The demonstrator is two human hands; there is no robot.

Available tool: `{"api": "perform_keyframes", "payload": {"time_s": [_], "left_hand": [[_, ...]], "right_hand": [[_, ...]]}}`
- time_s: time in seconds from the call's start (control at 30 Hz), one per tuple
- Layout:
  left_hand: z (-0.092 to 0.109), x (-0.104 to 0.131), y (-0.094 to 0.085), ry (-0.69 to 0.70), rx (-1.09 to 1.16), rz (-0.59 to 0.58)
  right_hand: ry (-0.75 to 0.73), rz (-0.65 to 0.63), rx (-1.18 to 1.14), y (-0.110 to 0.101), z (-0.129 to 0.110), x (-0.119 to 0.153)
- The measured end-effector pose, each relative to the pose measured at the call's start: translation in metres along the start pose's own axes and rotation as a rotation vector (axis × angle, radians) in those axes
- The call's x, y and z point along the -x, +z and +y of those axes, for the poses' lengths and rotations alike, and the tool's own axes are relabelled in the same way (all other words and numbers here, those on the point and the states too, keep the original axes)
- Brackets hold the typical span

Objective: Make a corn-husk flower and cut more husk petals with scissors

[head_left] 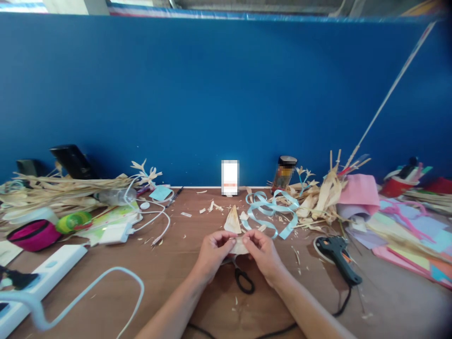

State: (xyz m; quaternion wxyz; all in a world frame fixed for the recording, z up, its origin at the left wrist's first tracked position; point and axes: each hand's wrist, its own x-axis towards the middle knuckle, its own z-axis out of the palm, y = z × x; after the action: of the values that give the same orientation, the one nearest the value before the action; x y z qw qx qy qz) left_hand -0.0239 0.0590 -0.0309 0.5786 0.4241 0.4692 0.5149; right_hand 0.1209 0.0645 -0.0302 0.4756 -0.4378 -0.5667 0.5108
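and here we see the left hand (216,249) and right hand (260,250) close together, both pinching 1 pale husk piece (240,246) between them, right above the scissors (244,280) on the brown table (169,282)! 1 pointed husk piece (232,220) lies just beyond, glue gun (338,256) off to the right.

Two hands (216,254), one pair of scissors (238,281), one glue gun (339,258), one power strip (58,268)
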Motion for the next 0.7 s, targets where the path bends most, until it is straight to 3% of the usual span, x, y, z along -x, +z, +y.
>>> {"api": "perform_keyframes", "payload": {"time_s": [0.33,0.57,0.7], "left_hand": [[-0.0020,-0.0014,-0.0022,-0.019,0.062,-0.033],[0.0014,0.0017,0.0006,-0.077,0.140,-0.052],[0.0032,0.0013,0.0016,-0.105,0.054,-0.039]], "right_hand": [[0.016,0.001,-0.053,0.0001,0.0049,0.0000],[-0.216,0.058,0.283,-0.0012,0.0011,0.0034],[-0.309,0.073,0.373,-0.0001,0.0009,0.0051]]}}
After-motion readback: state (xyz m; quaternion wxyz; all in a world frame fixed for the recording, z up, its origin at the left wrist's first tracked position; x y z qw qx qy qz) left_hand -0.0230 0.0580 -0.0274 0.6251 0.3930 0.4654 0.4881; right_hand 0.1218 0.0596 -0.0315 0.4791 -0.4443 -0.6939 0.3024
